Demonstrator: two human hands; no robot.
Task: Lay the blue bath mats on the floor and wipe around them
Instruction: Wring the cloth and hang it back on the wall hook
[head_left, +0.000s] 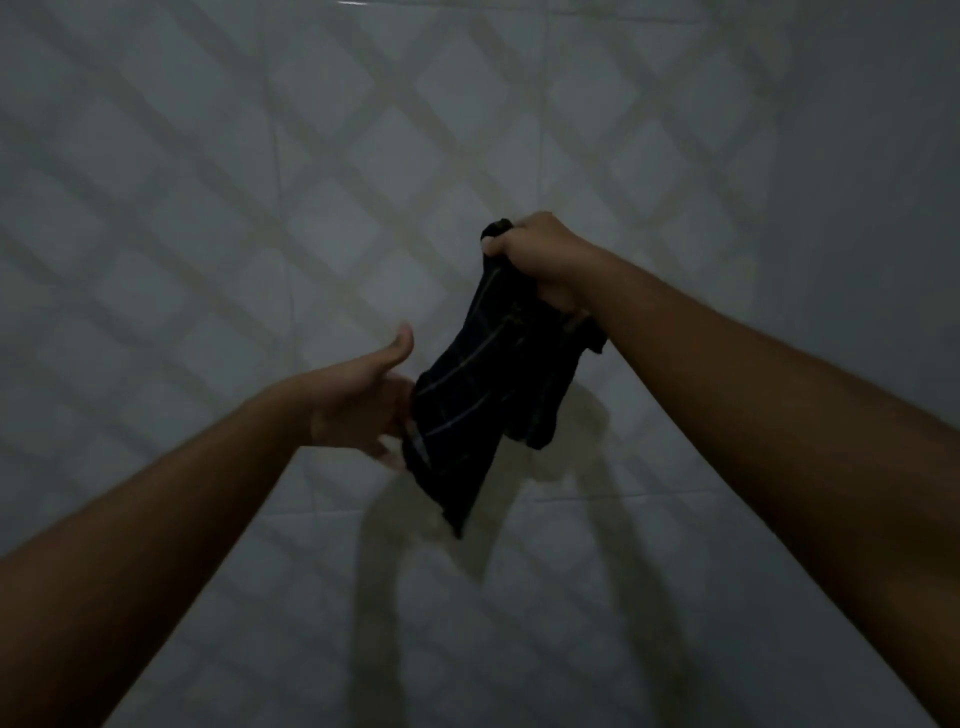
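— Where my forearms come in from the bottom corners, what do you make of the two hands?

— Nearest to me, the left hand (363, 402) is spread wide, thumb up, palm turned toward the dark cloth (483, 395). Its fingers reach behind the cloth's lower left edge, though motion blur keeps me from saying whether they touch it.

— And the other one?

— Farther out and higher, my right hand (540, 254) is clenched in a fist around the cloth's top end, a small bunch of fabric poking out above the knuckles. From there the cloth hangs down and to the left, crumpled, dark with thin pale stripes, its lowest corner dangling free in the air.

— Blue mats?

— I see none from the head view; only this cloth, held up between my hands.

— Beyond it?

— Pale tiles (260, 208) with a faint diamond pattern, dimly lit, with the shadows of my arms and the cloth falling across them.
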